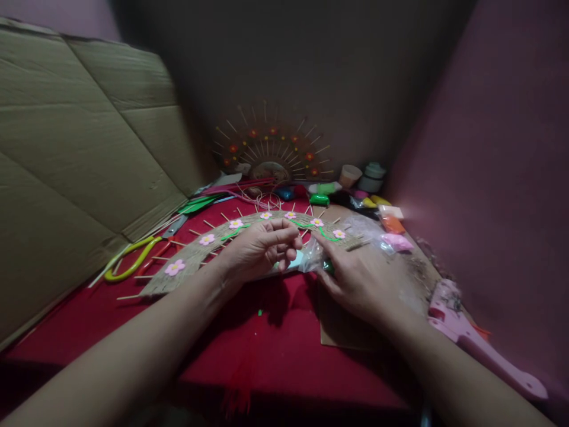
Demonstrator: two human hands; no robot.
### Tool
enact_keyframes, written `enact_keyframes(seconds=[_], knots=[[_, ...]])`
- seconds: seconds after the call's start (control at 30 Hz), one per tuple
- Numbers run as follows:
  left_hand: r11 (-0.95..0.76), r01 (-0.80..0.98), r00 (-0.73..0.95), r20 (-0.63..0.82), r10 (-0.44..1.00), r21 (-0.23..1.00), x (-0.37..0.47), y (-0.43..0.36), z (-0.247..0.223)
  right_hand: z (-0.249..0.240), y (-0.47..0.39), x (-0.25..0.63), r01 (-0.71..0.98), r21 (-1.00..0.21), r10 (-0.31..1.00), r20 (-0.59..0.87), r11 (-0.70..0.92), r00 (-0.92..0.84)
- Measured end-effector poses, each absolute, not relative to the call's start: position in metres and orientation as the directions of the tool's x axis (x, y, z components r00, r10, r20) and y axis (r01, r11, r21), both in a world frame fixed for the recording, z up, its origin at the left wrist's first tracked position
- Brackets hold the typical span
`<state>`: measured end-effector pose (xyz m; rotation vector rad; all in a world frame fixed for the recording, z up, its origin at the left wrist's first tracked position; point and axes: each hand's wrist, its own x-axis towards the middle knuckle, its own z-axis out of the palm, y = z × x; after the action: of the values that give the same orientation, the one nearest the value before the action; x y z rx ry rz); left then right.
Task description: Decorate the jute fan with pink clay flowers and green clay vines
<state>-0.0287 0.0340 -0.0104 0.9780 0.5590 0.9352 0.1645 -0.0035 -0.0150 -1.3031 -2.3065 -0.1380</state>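
Note:
A half-ring woven fan frame [191, 258] of twine and thin sticks arches across the red cloth, with pink flowers [207, 239] and curling green strips along it. My left hand [267, 249] is held over its middle, thumb and fingers pinched together. Whatever lies between those fingertips is too small to make out. To the right, my right hand [355, 276] has its thumb and fingers around a clear plastic packet [312, 256] with something green inside. Part of the packet is hidden behind the fingers.
Yellow-handled scissors [133, 261] lie left, by a tall cardboard sheet [84, 136]. A finished-looking stick fan [271, 148] leans at the back. Coloured packets [393, 224], a cup [349, 176] and a pink tool [484, 344] line the right side. A brown board [340, 323] lies under my right hand.

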Motion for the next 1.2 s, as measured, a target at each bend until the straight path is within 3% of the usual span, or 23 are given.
enact_keyframes(seconds=[0.43,0.83,1.07,1.2], knots=[[0.216,-0.364,0.503,-0.004,0.864,0.906,-0.027,0.031,-0.01,-0.006,-0.008,0.163,0.819,-0.158,0.786,0.426,0.551,-0.447],[0.219,-0.275,0.623,0.0,0.782,0.936,-0.028,0.029,-0.012,-0.02,-0.004,0.161,0.702,-0.376,0.793,0.369,0.605,-0.485],[0.191,-0.227,0.58,-0.025,0.814,0.955,-0.027,0.026,-0.014,-0.01,-0.007,0.16,0.78,-0.221,0.798,0.325,0.585,-0.507],[0.216,-0.17,0.591,-0.076,0.803,0.961,-0.026,0.025,-0.013,-0.014,-0.006,0.16,0.737,-0.285,0.786,0.322,0.612,-0.528]])
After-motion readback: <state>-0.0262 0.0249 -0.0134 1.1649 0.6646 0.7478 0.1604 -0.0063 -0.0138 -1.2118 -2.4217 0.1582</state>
